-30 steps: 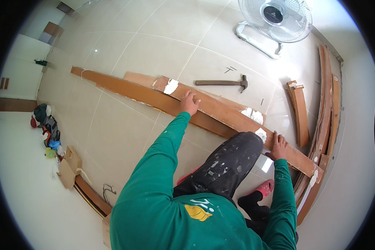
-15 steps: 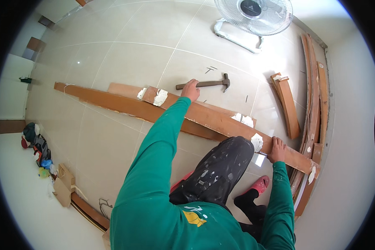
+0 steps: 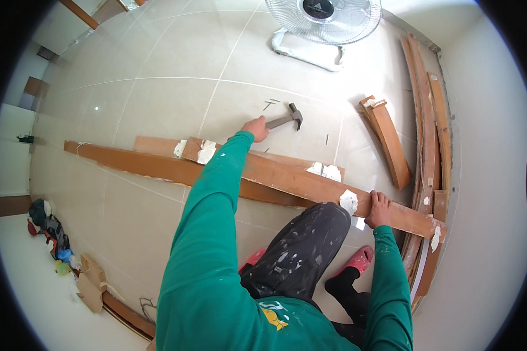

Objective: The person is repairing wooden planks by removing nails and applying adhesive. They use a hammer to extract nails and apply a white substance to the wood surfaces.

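Note:
My left hand [image 3: 255,128] is closed round the handle of a claw hammer [image 3: 282,120], whose head points to the far right over the tiled floor. A long brown wooden board [image 3: 298,180] with white plaster-like patches runs slantwise in front of me. Around its near right part my right hand [image 3: 378,209] is wrapped, fingers over the top edge. My knee is against the board, close to one white patch [image 3: 349,202]. Beneath and beside it lie another long brown board [image 3: 137,164] and a shorter flat piece [image 3: 155,144].
Several loose nails [image 3: 269,104] lie beyond the hammer. A floor fan [image 3: 325,20] stands at the far side. Two short boards [image 3: 389,140] and a stack of long boards [image 3: 425,117] lie at the right along the wall. Bags [image 3: 52,228] and cardboard [image 3: 91,284] sit at the left.
My left hand has closed on the hammer's handle near its end, and the hammer has turned so its head points farther away. My right hand stays on the board. The view has shifted slightly.

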A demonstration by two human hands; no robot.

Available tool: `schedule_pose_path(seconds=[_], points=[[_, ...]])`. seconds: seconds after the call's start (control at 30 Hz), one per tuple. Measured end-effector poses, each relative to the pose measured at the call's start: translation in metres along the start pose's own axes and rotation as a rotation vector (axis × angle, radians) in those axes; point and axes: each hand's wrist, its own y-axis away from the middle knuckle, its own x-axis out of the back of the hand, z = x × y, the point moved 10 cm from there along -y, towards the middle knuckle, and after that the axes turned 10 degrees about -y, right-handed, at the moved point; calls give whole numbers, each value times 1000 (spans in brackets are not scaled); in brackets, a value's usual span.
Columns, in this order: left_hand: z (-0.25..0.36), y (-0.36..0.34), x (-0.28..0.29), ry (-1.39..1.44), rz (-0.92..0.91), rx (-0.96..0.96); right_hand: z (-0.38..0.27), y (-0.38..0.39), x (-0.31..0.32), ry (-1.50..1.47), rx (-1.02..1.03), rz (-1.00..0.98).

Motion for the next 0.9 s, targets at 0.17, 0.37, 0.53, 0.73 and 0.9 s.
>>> schedule_pose_path(seconds=[0.17,0.37,0.53,0.73,0.9], points=[[-39,49,70,100,94,-26,6,2,-1,-42,15,15],[-181,195,151,426,-138,174,20,9,-9,-51,-15,-12],[-263,291,126,568,-108,472,28,8,-14,-25,-31,-71],[-289,294,68,625,-37,549,37,7,-18,-11,-10,-43],[-283,284,74,471,-9,549,33,10,-17,5,-29,-85]])
